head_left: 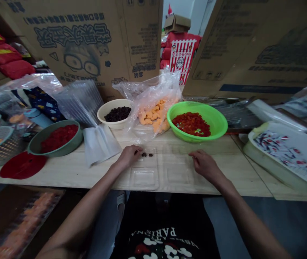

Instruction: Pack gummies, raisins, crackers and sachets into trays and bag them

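My left hand (pixel 129 156) is over the upper left part of a clear plastic tray (pixel 144 178), fingertips closed on a small dark piece. Two more small dark pieces (pixel 147 155) lie in that tray, just right of the fingertips. Next to it on the right is a second clear plastic tray (pixel 177 174). My right hand (pixel 206 164) is at that tray's upper right side with its fingers curled together. Whatever those fingers hold, if anything, cannot be made out.
Behind the trays stand a cream bowl (pixel 112 124) of dark pieces, a plastic bag (pixel 153 115) of orange pieces and a green basin (pixel 218 126) of red pieces. A grey-green bowl (pixel 76 138) is left; a white bin (pixel 261 153) with small packets is right. Cardboard boxes (pixel 131 46) rise behind.
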Tool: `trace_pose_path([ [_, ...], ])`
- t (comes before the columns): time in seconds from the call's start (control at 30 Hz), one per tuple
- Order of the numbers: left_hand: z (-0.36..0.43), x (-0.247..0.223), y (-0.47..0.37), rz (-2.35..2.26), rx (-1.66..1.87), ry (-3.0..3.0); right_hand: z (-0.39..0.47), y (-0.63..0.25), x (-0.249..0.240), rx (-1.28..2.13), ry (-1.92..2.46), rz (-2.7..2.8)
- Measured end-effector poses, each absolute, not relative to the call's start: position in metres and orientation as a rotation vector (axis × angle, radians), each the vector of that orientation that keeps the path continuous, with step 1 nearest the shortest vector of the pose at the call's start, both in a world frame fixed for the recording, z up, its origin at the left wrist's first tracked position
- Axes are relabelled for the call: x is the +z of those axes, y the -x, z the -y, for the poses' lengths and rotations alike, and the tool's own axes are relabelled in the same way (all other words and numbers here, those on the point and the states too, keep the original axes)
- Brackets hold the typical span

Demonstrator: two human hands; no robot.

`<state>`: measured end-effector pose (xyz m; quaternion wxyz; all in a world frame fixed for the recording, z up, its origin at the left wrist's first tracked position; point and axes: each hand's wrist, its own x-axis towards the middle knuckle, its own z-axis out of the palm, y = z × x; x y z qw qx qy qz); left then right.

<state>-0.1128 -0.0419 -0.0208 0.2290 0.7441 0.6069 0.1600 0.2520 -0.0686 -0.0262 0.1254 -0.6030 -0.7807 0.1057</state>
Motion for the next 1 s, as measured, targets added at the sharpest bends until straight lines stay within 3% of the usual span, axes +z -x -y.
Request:
trace_pose_path([
  [0.2, 0.04, -0.015, 0.104, -1.694, 0.295, -2.099, 0.094, -0.223, -0.034, 0.344, 1.62, 2.376],
  [0.37, 0.039, 0.003, 0.114, -1.758, 0.474, -1.918, 0.098, -0.221, -0.026, 0.285, 1.692, 2.411],
  [0.5, 0.031, 0.006, 0.07, -1.526, 0.631, -1.652, 0.098, -0.22, -0.024, 0.287, 1.738, 2.388],
  [0.7, 0.009, -0.01, -0.018, -1.499, 0.406, -1.88, 0.083, -0.219, -0.025, 0.364, 1.739, 2.309],
  [1.0, -0.004, 0.001, -0.019, -1.524, 0.309, -2.003, 0.04, -0.224, -0.019, 0.432, 1.653, 2.214],
])
